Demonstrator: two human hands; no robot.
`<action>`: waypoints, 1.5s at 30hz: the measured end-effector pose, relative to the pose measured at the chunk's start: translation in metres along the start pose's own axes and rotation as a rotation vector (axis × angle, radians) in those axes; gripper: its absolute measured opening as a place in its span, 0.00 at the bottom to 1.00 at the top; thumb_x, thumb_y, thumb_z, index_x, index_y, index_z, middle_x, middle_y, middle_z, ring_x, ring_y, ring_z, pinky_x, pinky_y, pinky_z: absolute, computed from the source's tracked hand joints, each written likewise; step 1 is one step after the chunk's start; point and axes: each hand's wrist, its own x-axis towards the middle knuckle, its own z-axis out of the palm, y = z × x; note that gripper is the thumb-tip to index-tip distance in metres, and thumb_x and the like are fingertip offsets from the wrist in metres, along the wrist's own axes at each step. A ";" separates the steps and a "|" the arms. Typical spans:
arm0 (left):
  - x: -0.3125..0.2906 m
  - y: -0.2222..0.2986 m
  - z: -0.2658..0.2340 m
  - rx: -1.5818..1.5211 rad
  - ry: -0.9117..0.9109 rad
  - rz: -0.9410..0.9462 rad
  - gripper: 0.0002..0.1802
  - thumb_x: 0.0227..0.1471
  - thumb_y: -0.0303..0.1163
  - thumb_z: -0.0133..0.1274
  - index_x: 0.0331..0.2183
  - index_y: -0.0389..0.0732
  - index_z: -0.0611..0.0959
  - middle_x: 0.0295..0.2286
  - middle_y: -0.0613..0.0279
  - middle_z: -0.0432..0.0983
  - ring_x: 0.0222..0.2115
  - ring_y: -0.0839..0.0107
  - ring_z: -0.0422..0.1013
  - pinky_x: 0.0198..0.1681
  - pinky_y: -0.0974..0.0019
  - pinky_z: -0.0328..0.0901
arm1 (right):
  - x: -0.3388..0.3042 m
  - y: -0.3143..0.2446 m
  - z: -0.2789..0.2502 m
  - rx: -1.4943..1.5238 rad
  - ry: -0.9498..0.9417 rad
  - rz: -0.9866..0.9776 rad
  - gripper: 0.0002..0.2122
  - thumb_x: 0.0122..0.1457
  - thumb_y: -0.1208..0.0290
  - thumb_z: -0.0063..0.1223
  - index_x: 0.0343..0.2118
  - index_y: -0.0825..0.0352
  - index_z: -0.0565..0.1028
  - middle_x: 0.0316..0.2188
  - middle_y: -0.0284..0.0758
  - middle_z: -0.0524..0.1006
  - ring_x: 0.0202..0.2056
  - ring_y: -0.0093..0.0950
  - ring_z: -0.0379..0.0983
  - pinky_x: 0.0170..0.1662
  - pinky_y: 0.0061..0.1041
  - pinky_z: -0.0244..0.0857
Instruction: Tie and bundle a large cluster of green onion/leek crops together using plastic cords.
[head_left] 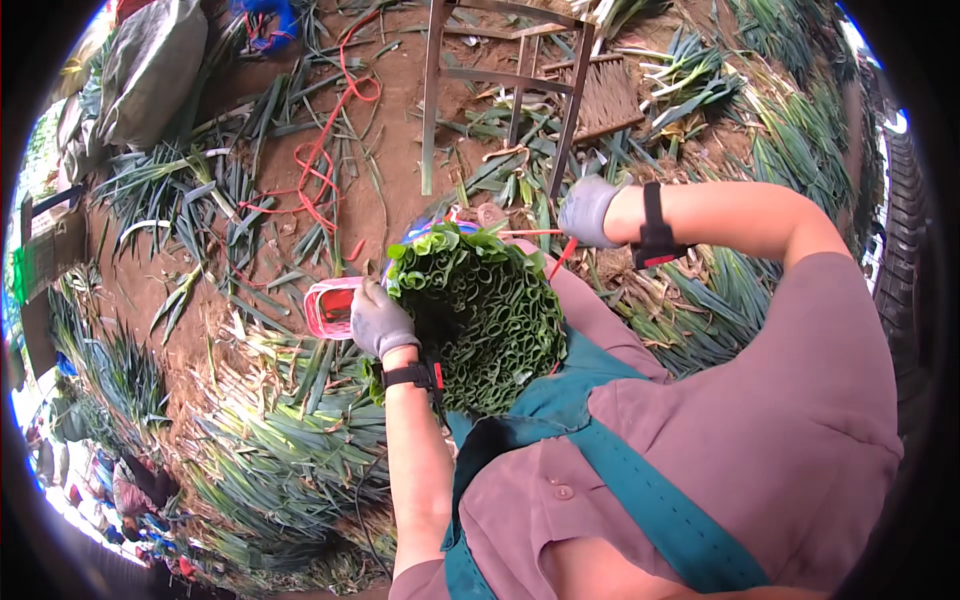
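Note:
A thick round bundle of green leek tops (pixel 475 320), their cut hollow ends facing up, stands against my lap. My left hand (pixel 382 320), in a grey glove, is closed at the bundle's left edge on a pink-and-red looped thing (pixel 331 307) with a pale rim. Whether that thing is a roll of strapping or a container, I cannot tell. My right hand (pixel 590 211), also gloved, is beyond the bundle to the right, closed on a red plastic strap (pixel 536 232). From that fist the strap runs left to the bundle's far side, and a short tail hangs below.
A metal frame (pixel 508 75) stands ahead, with a woven-topped stool (pixel 597 95) beside it. Loose red strap (pixel 318 165) lies tangled on the soil. Leek piles (pixel 290 455) spread left and right. A grey sack (pixel 155 70) is far left; a tyre (pixel 900 220) stands far right.

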 end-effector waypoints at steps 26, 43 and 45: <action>0.023 0.006 0.003 0.065 -0.258 0.120 0.28 0.57 0.53 0.38 0.31 0.37 0.80 0.30 0.41 0.76 0.34 0.44 0.72 0.38 0.50 0.64 | 0.010 -0.091 -0.017 2.582 0.762 -0.157 0.17 0.61 0.65 0.48 0.14 0.59 0.64 0.10 0.24 0.57 0.14 0.17 0.52 0.20 0.20 0.45; 0.077 0.069 0.008 0.235 -1.129 0.462 0.16 0.41 0.41 0.65 0.29 0.39 0.86 0.25 0.55 0.81 0.27 0.65 0.77 0.37 0.63 0.69 | 0.012 -0.110 0.045 2.880 0.531 -0.319 0.17 0.60 0.62 0.45 0.15 0.58 0.61 0.09 0.24 0.55 0.14 0.22 0.56 0.20 0.23 0.55; 0.067 0.076 0.003 0.311 -1.092 0.480 0.15 0.41 0.41 0.64 0.29 0.41 0.87 0.25 0.54 0.80 0.27 0.62 0.77 0.36 0.62 0.69 | 0.009 -0.109 0.043 2.921 0.531 -0.304 0.10 0.59 0.68 0.44 0.20 0.57 0.63 0.11 0.23 0.55 0.14 0.19 0.54 0.19 0.19 0.52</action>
